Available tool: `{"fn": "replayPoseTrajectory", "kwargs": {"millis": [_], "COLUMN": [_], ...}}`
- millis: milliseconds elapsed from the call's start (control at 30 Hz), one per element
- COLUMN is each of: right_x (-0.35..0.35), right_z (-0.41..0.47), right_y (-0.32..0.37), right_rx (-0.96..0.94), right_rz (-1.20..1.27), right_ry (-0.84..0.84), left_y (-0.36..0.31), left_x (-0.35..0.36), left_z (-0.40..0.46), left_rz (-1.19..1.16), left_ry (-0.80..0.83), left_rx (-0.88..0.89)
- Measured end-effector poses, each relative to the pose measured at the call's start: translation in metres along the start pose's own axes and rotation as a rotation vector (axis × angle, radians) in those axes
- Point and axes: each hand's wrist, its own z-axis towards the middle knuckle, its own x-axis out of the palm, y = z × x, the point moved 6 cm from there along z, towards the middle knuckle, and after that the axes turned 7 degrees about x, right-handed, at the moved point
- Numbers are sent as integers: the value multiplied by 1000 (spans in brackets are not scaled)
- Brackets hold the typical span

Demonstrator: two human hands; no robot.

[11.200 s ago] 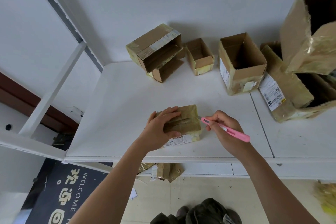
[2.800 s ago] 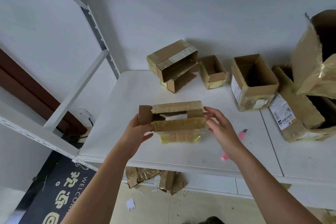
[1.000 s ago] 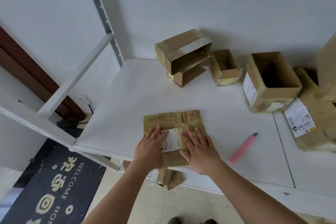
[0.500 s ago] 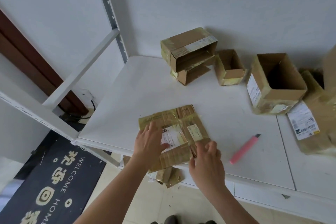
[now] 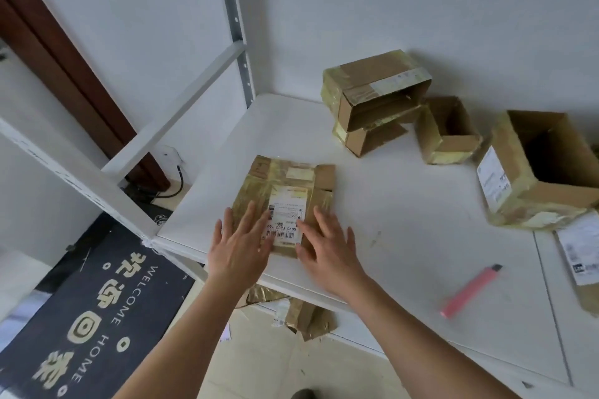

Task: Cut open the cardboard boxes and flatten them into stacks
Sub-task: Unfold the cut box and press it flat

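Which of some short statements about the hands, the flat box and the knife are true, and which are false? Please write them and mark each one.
1. Both hands, left and right, lie with straight fingers on the flat box. True.
2. The right hand holds the pink knife. False: the knife lies on the table, apart from the hand.
3. The flat box shows a white label. True.
4. All boxes on the table are flattened. False: several open boxes stand near the wall.
5. The knife lies left of the flat box. False: it lies to its right.
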Motion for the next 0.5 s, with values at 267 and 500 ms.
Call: {"fn": "replayPoseTrajectory", "kwargs": {"millis": [267, 500], "right_x": [22, 27], "right_z": [40, 61], "right_y": [42, 68], "right_rx": [-70, -152], "right_rz": [-168, -209], "right_ry": [49, 50], "left_y": [66, 97], "left_x": [-1, -10], "left_z": [20, 31], "left_rz": [89, 87], "left_ry": [52, 67], "left_rx": [-78, -94]}}
